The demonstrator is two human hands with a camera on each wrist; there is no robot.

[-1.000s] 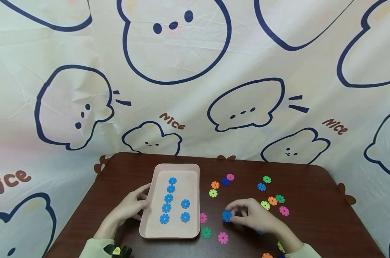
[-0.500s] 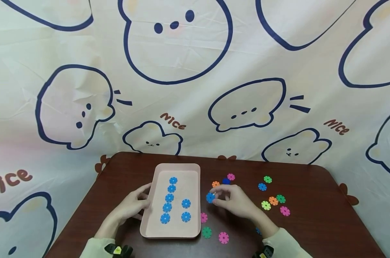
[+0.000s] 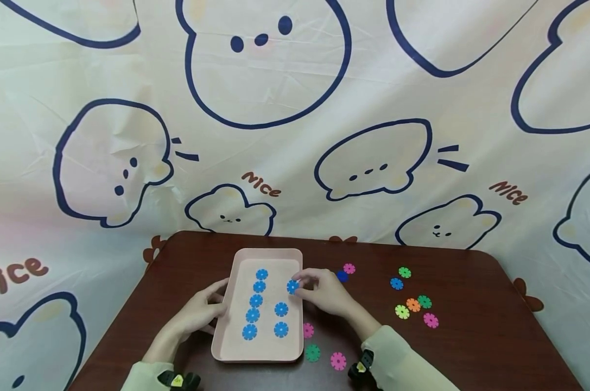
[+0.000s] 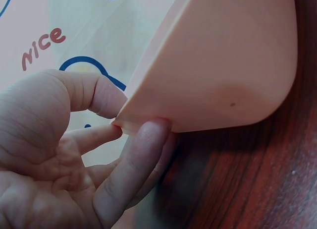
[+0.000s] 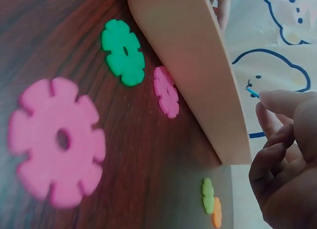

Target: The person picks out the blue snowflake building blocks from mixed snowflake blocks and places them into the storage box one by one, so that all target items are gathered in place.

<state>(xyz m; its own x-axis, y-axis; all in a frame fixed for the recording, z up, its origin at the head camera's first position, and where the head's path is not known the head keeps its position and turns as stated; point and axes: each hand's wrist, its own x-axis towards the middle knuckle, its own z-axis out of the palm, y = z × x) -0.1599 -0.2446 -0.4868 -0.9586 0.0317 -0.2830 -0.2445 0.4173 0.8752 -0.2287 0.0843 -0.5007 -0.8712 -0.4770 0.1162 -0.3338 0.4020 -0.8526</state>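
Note:
A pale pink tray (image 3: 267, 347) stands on the table, bearing a column of several blue notched plastic discs (image 3: 253, 315) and two more blue discs (image 3: 281, 309) to their right. My left hand (image 3: 199, 310) holds the tray's left edge; in the left wrist view its fingers pinch the tray wall (image 4: 218, 65). Over the tray's right side, my right hand (image 3: 324, 290) pinches one blue notched disc (image 3: 292, 287) between thumb and fingertips. Edge-on, that disc (image 5: 252, 92) shows as a thin blue sliver above the rim in the right wrist view.
Right of the tray lie pink (image 3: 338, 361) and green discs (image 3: 312, 353). Farther right are several mixed-colour discs, including an orange one (image 3: 413, 304) and a blue one (image 3: 396, 283). A printed cloth (image 3: 295, 152) hangs behind the brown table (image 3: 470, 347).
My right hand has carried the blue disc leftward and away from me, from the table to over the tray's right side. The left hand and tray stay put.

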